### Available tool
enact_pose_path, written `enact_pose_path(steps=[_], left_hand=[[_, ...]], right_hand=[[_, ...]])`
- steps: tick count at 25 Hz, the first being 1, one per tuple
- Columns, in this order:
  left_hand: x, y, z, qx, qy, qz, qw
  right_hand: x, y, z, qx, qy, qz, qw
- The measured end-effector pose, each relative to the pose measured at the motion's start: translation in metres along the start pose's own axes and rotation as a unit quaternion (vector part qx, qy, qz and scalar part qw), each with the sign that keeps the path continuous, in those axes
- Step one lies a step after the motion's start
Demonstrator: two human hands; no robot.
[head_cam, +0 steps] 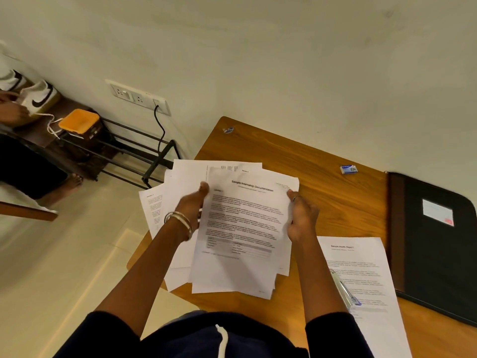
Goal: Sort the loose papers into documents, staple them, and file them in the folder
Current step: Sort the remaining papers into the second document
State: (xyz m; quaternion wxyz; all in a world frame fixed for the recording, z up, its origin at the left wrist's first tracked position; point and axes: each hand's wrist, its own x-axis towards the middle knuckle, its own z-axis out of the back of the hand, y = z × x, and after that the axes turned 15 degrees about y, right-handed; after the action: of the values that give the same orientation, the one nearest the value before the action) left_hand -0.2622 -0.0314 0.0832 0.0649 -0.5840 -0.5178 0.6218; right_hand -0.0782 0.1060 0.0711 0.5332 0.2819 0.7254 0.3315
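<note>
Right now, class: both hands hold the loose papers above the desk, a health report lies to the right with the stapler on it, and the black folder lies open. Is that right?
One detail is wrong: the black folder is closed, not open, as the head view shows. Both hands, left and right, hold the loose papers, and the stapler lies on the health report.

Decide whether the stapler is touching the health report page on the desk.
Touching. The head view shows the stapler lying flat on the health report page.
</note>
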Motion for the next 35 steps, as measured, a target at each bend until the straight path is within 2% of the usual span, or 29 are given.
enact_pose_path(steps=[3,5,6,7,8,9,10,12,13,14,15,17,19,20,22,24,25,27,29,30,31,33,35], left_hand=[[-0.010,0.023,0.004,0.108,0.050,0.016,0.993],[-0.009,0.037,0.009,0.158,0.015,0.029,0.987],[-0.008,0.043,0.012,0.160,-0.021,0.031,0.986],[-0.009,0.046,0.014,0.150,-0.058,0.030,0.986],[-0.010,0.050,0.018,0.135,-0.095,0.028,0.986],[-0.012,0.054,0.026,0.117,-0.132,0.020,0.984],[-0.012,0.059,0.035,0.110,-0.162,0.014,0.981],[-0.015,0.069,0.058,0.103,-0.212,0.010,0.972],[-0.015,0.076,0.071,0.097,-0.232,0.010,0.968],[-0.017,0.081,0.079,0.090,-0.248,0.007,0.965],[-0.020,0.085,0.085,0.082,-0.264,0.001,0.961],[-0.029,0.091,0.091,0.067,-0.287,-0.010,0.955],[-0.034,0.097,0.095,0.049,-0.296,-0.014,0.954],[-0.035,0.100,0.095,0.043,-0.298,-0.016,0.953],[-0.036,0.103,0.096,0.034,-0.300,-0.019,0.953],[-0.037,0.105,0.096,0.026,-0.302,-0.026,0.953],[-0.038,0.106,0.096,0.021,-0.300,-0.032,0.953],[-0.037,0.109,0.096,0.004,-0.295,-0.042,0.955],[-0.037,0.106,0.098,-0.012,-0.293,-0.051,0.955],[-0.038,0.103,0.099,-0.015,-0.294,-0.055,0.954],[-0.038,0.100,0.103,-0.016,-0.297,-0.059,0.953],[-0.036,0.094,0.114,-0.020,-0.304,-0.063,0.950],[-0.034,0.089,0.127,-0.026,-0.309,-0.066,0.949]], right_hand=[[0.012,-0.014,0.013,-0.018,-0.010,-0.082,0.996],[0.015,-0.026,0.016,-0.009,0.014,-0.092,0.996],[0.016,-0.033,0.017,-0.046,0.015,-0.069,0.996],[0.018,-0.040,0.017,-0.132,0.010,-0.028,0.991],[0.019,-0.047,0.018,-0.247,0.012,0.028,0.969],[0.020,-0.055,0.018,-0.367,0.036,0.090,0.925],[0.023,-0.064,0.021,-0.480,0.094,0.127,0.863],[0.035,-0.083,0.028,-0.689,0.209,0.125,0.683],[0.041,-0.091,0.034,-0.755,0.230,0.117,0.603],[0.046,-0.094,0.040,-0.791,0.223,0.110,0.558],[0.049,-0.093,0.046,-0.801,0.192,0.113,0.556],[0.052,-0.088,0.056,-0.792,0.107,0.098,0.593],[0.055,-0.081,0.060,-0.789,0.058,0.056,0.609],[0.056,-0.079,0.056,-0.787,0.049,0.049,0.614],[0.055,-0.080,0.039,-0.766,0.054,0.094,0.634],[0.050,-0.083,0.014,-0.742,0.111,0.172,0.638],[0.048,-0.086,0.001,-0.743,0.162,0.199,0.618],[0.042,-0.097,-0.021,-0.764,0.262,0.225,0.545],[0.040,-0.110,-0.030,-0.786,0.309,0.226,0.485],[0.043,-0.115,-0.028,-0.789,0.316,0.226,0.477],[0.048,-0.118,-0.025,-0.777,0.318,0.234,0.490],[0.055,-0.118,-0.022,-0.730,0.301,0.262,0.555],[0.059,-0.112,-0.031,-0.686,0.249,0.288,0.620]])
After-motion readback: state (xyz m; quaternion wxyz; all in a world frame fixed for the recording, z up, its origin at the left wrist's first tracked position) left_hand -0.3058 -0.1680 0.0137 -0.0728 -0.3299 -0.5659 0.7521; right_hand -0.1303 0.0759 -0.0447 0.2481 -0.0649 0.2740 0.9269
